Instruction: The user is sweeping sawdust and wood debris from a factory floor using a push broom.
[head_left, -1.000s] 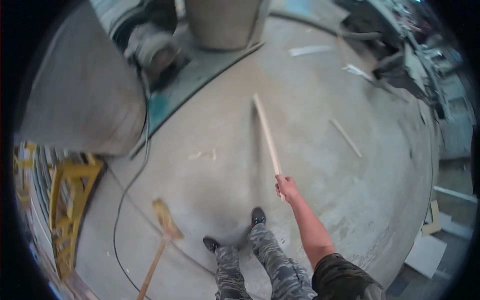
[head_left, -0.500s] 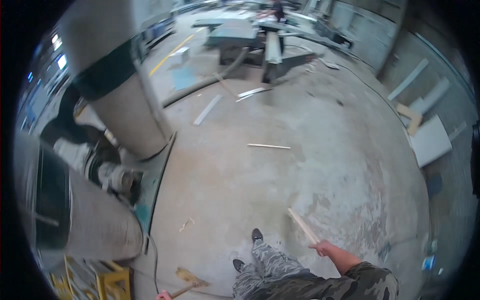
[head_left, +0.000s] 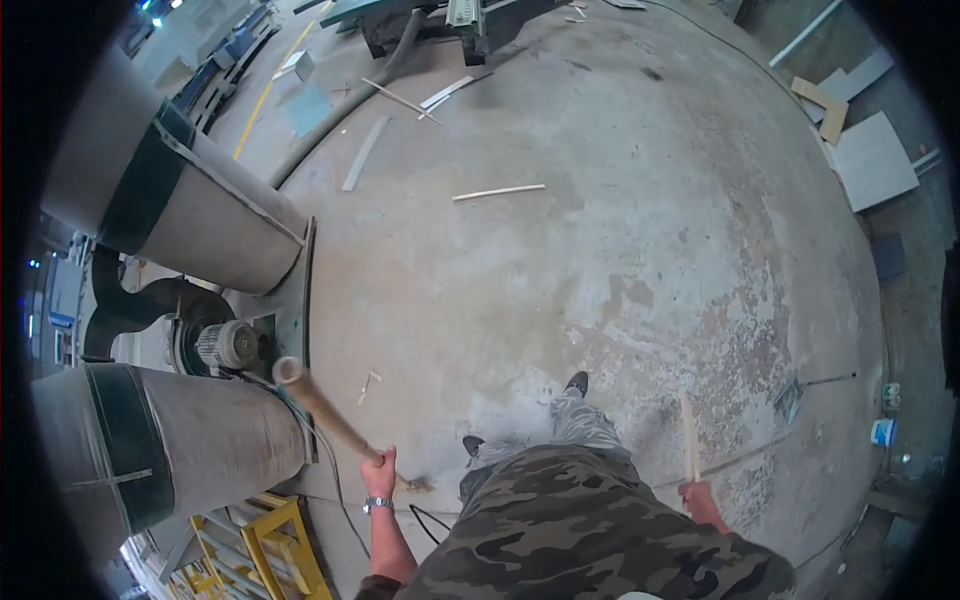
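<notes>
My left hand (head_left: 379, 474), a watch at its wrist, is closed round the wooden handle of a broom (head_left: 335, 418). The handle's butt end tilts up toward the head camera; a small part of the straw-coloured head shows low beside the hand. On the other side my right hand (head_left: 701, 502) is closed round a pale wooden strip (head_left: 690, 440), which points forward over the floor. Further ahead another thin strip (head_left: 498, 192) lies on the concrete. A small scrap (head_left: 369, 386) is on the floor ahead of my left hand.
Two large grey bag-like columns (head_left: 210, 430) and a motor (head_left: 226, 345) stand at left, above a yellow metal frame (head_left: 283, 545). A thick hose (head_left: 330, 135) runs to a machine ahead. Boards (head_left: 872, 162) lean at the right wall; a white-blue container (head_left: 883, 432) sits below.
The view has tipped down and I have moved forward. My left hand has come up into view with the broom handle raised. My right hand has dropped back beside my body, still holding the strip.
</notes>
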